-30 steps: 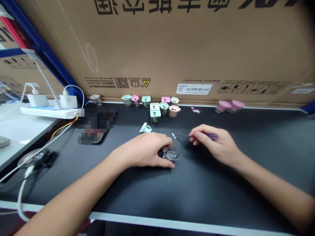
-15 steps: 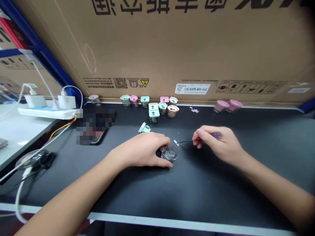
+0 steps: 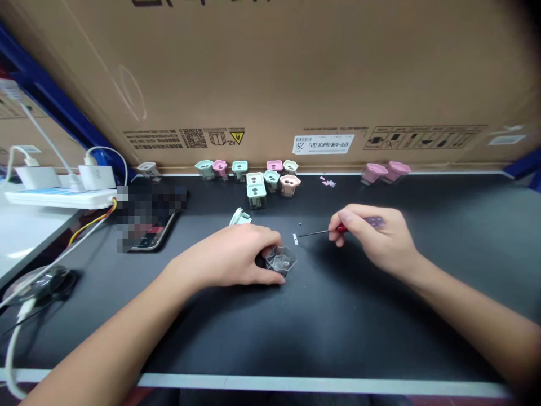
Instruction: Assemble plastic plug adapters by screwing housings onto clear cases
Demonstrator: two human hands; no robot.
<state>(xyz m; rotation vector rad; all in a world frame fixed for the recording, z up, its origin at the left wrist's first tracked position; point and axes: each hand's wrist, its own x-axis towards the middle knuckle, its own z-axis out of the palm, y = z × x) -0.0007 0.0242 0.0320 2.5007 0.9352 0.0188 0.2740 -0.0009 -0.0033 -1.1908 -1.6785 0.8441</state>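
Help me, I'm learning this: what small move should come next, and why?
Perhaps nudge the small pale strip toward the faceted clear cup with the screwdriver: the right hand has its tip beside the strip, the left hand holds the cup nearby.

A large cardboard box [image 3: 270, 73] stands behind the black table [image 3: 338, 332], with a blue post [image 3: 54, 84] and white table [image 3: 34, 225] leftward.

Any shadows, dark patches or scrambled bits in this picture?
Head view: a soft shadow on the black tabletop by the right hand; head view: the top right corner darkens; head view: coarse pixel blocks hide part of the phone.
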